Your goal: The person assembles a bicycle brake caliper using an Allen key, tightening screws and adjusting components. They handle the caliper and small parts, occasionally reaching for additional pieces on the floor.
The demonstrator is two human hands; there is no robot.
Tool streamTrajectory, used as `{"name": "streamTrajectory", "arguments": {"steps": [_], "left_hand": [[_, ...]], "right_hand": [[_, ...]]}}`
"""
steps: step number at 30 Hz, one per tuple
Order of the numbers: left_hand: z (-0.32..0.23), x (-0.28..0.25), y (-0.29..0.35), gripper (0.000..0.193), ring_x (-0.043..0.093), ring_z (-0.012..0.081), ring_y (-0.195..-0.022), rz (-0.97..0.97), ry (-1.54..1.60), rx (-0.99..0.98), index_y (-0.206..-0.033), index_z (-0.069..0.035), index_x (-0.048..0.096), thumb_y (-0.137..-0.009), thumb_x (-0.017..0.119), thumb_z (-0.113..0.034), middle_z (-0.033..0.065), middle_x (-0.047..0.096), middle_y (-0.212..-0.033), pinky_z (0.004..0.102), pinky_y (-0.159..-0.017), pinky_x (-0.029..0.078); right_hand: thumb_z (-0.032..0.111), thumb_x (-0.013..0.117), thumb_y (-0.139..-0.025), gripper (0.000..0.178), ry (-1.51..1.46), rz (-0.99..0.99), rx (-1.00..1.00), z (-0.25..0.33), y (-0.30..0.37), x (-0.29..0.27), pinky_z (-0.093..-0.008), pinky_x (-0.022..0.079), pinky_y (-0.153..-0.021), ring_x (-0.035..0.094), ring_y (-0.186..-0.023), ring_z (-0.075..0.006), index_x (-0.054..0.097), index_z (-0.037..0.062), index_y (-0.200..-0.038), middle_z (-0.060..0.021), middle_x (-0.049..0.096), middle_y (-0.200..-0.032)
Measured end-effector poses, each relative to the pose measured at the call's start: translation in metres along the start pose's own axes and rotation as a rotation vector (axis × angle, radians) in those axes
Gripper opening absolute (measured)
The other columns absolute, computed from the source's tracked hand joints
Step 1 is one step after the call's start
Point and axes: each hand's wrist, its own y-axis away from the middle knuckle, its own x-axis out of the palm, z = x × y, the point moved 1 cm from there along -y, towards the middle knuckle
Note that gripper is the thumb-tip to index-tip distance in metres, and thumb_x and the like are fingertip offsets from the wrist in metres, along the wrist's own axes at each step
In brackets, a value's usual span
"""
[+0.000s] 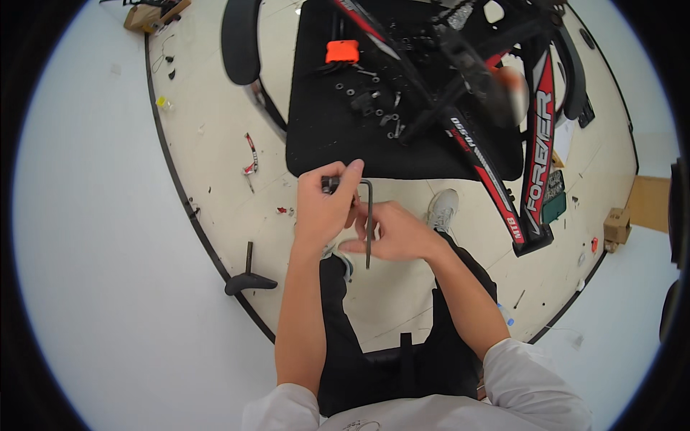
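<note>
Just in front of the chair seat, my left hand (327,205) is closed, thumb pressing down, around a small black part (330,184) whose exact kind I cannot make out. An L-shaped hex key (369,223) has its short end at that part, beside my left thumb. Its long arm hangs down in front of my right hand (395,231). The right fingers are loosely bent, with a gap between thumb and fingers. They are close to the hex key's long arm; whether they touch it is unclear.
A black chair seat (316,136) bears a red, black and white bicycle frame (496,194), an orange piece (342,52) and several small nuts and bolts (379,111). A bicycle saddle (251,282) lies on the floor at left. Cardboard boxes (617,225) stand at right.
</note>
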Motion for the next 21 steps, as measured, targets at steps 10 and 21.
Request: {"name": "streamTrajectory", "arguments": {"steps": [10,21], "left_hand": [[0.016,-0.032,0.024,0.032,0.034,0.0105,-0.051,0.292,-0.539,0.045,-0.066,0.005,0.057,-0.085,0.065,-0.019,0.0036,0.04,-0.051,0.0284,-0.048,0.032],[-0.007,0.003,0.021,0.035,0.045,0.0034,-0.048,0.132,0.087,0.01,-0.064,-0.002,0.061,-0.091,0.064,-0.023,-0.0007,0.056,-0.054,0.0215,-0.045,0.032]], "right_hand": [[0.017,0.066,-0.088,0.02,-0.614,-0.519,0.077,-0.018,-0.021,-0.03,-0.0259,0.047,-0.05,0.06,-0.06,-0.0121,0.055,0.0037,-0.08,-0.003,0.058,-0.072],[0.027,0.075,-0.079,0.034,-0.024,-0.024,-0.005,-0.019,0.0,0.003,-0.0318,0.049,-0.063,0.063,-0.065,-0.0186,0.062,-0.0023,-0.092,-0.0098,0.064,-0.076]]}}
